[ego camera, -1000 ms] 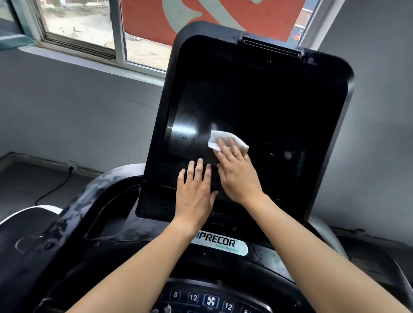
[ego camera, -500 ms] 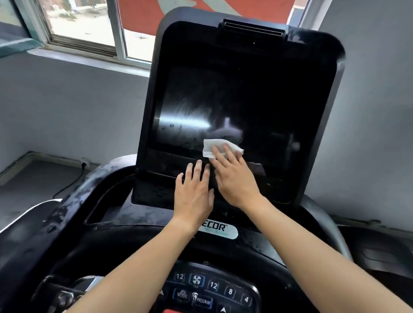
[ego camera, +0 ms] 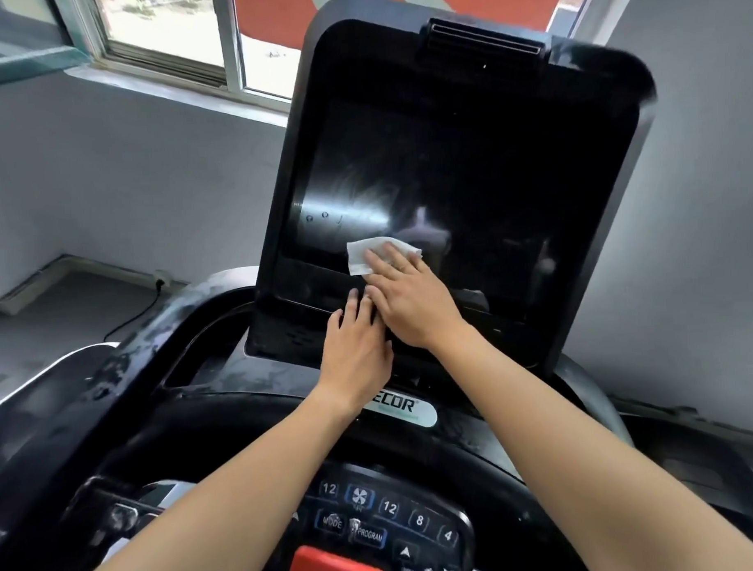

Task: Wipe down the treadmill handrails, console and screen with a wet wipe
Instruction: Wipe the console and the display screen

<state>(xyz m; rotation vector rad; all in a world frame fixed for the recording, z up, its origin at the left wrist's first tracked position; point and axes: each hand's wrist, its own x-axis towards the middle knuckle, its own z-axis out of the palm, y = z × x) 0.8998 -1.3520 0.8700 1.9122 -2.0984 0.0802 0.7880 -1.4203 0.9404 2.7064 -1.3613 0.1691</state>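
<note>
Right hand (ego camera: 409, 301) is flat with straight fingers, pressing the wipe (ego camera: 361, 253) against the lower left of the screen (ego camera: 490, 161); I see no curled grip. The wipe is white and partly under the fingers. Left hand (ego camera: 355, 350) lies flat and open on the bezel (ego camera: 290, 297) under the screen, touching the right hand. Streaks (ego camera: 363, 191) show above the wipe. Keypad (ego camera: 391, 511) sits between the forearms.

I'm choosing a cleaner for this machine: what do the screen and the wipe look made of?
Screen: glossy glass or hard plastic, likely; it reflects bright glare and shows streaks. Wipe: thin white nonwoven fabric, it seems; it lies creased under the right hand.
</note>
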